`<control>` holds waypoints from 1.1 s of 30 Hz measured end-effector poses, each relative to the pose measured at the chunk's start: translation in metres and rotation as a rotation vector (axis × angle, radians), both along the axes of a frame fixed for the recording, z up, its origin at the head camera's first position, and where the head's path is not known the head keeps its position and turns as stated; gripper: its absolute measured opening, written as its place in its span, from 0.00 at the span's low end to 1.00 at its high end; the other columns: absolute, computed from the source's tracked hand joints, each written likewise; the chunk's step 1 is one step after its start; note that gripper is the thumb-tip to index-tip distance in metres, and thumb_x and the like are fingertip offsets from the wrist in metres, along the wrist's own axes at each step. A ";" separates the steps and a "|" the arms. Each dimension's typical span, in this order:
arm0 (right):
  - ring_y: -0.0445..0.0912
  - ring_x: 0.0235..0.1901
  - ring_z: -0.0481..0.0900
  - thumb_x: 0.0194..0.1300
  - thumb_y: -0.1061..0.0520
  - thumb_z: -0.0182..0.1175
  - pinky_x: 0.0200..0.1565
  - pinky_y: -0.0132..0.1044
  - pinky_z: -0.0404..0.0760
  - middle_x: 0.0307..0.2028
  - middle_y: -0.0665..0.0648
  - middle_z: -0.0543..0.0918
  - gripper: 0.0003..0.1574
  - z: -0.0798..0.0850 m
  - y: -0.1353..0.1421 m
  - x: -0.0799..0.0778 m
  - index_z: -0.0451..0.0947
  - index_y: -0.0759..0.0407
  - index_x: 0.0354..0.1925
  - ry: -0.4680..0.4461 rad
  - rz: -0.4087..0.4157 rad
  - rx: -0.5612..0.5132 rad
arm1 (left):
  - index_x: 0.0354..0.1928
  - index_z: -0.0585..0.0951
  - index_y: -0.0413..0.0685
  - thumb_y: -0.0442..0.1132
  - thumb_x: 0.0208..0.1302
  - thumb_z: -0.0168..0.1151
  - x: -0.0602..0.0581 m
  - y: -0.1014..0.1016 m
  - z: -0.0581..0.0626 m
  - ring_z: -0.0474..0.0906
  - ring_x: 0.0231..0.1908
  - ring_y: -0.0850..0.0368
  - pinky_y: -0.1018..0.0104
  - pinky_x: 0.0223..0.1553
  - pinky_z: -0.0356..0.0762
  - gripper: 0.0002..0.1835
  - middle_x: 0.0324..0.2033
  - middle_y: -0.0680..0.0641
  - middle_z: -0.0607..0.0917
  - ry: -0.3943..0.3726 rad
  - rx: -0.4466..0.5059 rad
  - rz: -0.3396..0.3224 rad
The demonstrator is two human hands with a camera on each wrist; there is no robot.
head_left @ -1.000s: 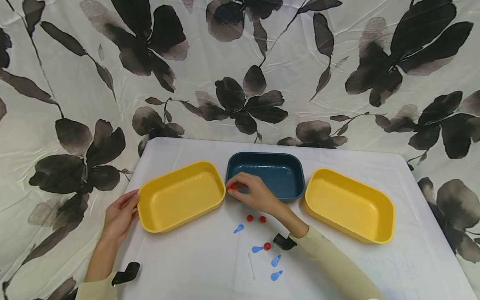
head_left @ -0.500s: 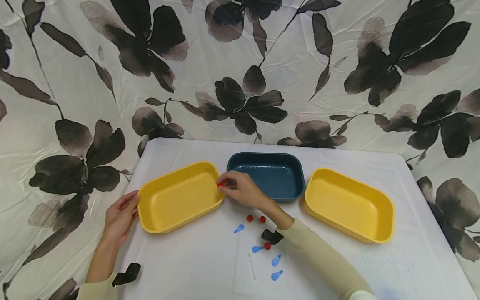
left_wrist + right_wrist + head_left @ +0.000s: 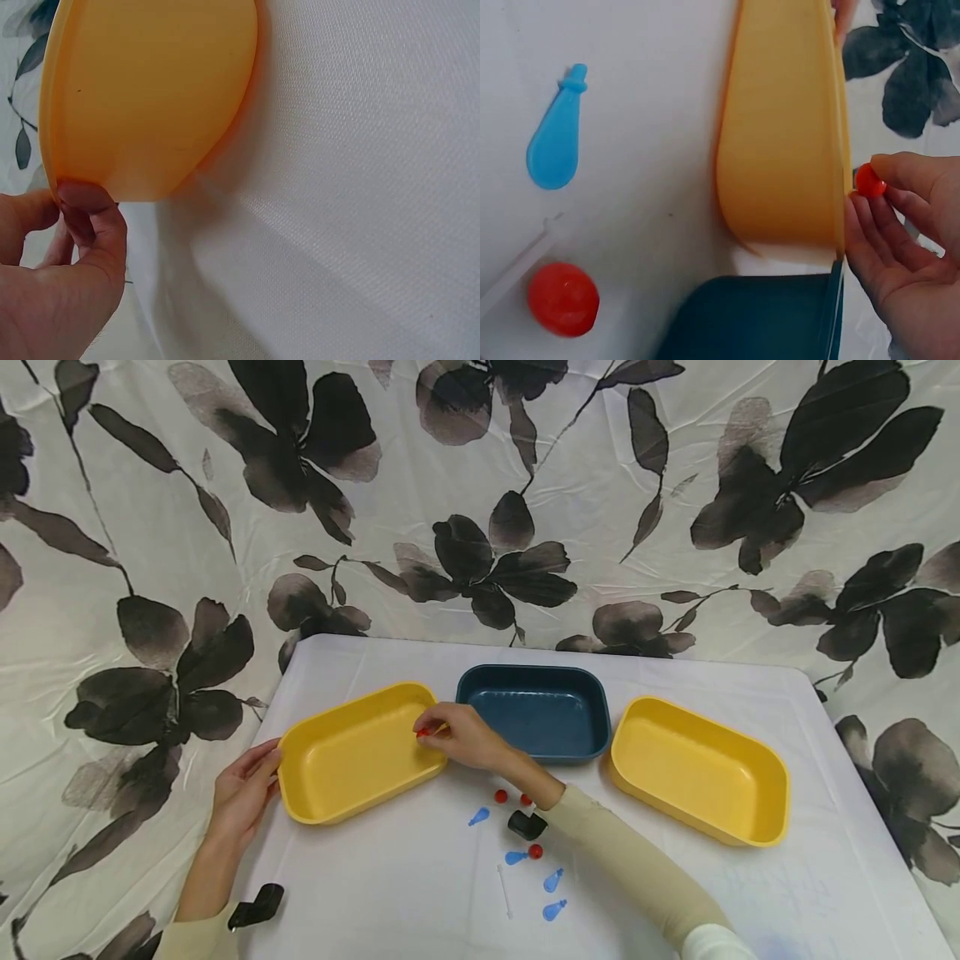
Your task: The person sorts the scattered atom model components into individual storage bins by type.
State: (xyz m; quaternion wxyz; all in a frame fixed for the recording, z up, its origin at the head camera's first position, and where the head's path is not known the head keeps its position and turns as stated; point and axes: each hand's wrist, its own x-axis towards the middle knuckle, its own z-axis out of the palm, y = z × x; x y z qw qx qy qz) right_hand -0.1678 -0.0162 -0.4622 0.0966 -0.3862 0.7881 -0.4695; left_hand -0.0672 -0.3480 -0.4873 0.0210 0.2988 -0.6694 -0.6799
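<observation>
With thumb and fingers, my left hand (image 3: 242,793) pinches the left end rim of a yellow tray (image 3: 352,764); the left wrist view shows the thumb and a fingertip on the tray wall (image 3: 150,97). My right hand (image 3: 468,737) is over the right end of that same tray. Between its thumb and fingertips it pinches a small red ball (image 3: 871,180), held at rim height in the right wrist view. On the white cloth below lie more red balls (image 3: 536,852) and several blue bulb-shaped plastic pieces (image 3: 553,911), beside a thin whitish stick (image 3: 504,892).
A dark blue tray (image 3: 536,714) stands at the back middle, close to the held tray's right end. Another yellow tray (image 3: 697,772) sits at an angle on the right. Behind the table hangs a flower-patterned cloth (image 3: 397,510).
My right hand has moved left with the red ball, from the gap by the blue tray to over the yellow tray. The left hand has stayed on the rim.
</observation>
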 end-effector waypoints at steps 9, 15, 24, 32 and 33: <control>0.51 0.44 0.79 0.68 0.67 0.66 0.52 0.37 0.82 0.43 0.61 0.84 0.11 -0.005 -0.014 -0.004 0.82 0.69 0.49 0.014 0.082 0.065 | 0.72 0.71 0.47 0.46 0.76 0.60 0.000 0.001 0.000 0.78 0.42 0.68 0.80 0.41 0.80 0.27 0.47 0.61 0.79 0.003 -0.009 0.002; 0.48 0.41 0.76 0.69 0.66 0.66 0.46 0.28 0.78 0.41 0.59 0.82 0.09 -0.008 -0.024 -0.006 0.82 0.67 0.47 0.054 0.111 0.176 | 0.72 0.72 0.48 0.48 0.76 0.60 -0.002 0.001 -0.001 0.77 0.43 0.67 0.81 0.41 0.80 0.27 0.48 0.60 0.78 -0.020 -0.019 0.005; 0.45 0.38 0.74 0.70 0.64 0.66 0.41 0.24 0.72 0.35 0.55 0.79 0.03 -0.006 -0.039 -0.006 0.83 0.63 0.42 0.155 0.205 0.378 | 0.71 0.72 0.49 0.48 0.75 0.60 -0.002 0.000 0.000 0.77 0.43 0.68 0.80 0.40 0.80 0.27 0.48 0.60 0.78 -0.016 -0.020 0.004; 0.42 0.32 0.72 0.66 0.67 0.69 0.35 0.24 0.70 0.30 0.52 0.79 0.03 -0.003 -0.050 -0.009 0.84 0.64 0.38 0.086 0.256 0.495 | 0.72 0.72 0.48 0.48 0.76 0.60 -0.001 0.000 -0.001 0.77 0.43 0.67 0.81 0.41 0.80 0.27 0.48 0.60 0.78 -0.016 -0.033 0.001; 0.42 0.31 0.72 0.65 0.67 0.69 0.35 0.24 0.70 0.29 0.52 0.79 0.03 -0.003 -0.050 -0.009 0.85 0.64 0.38 0.070 0.254 0.514 | 0.71 0.72 0.49 0.48 0.76 0.60 -0.001 0.000 -0.001 0.77 0.43 0.68 0.81 0.41 0.80 0.26 0.48 0.60 0.78 -0.015 -0.031 0.001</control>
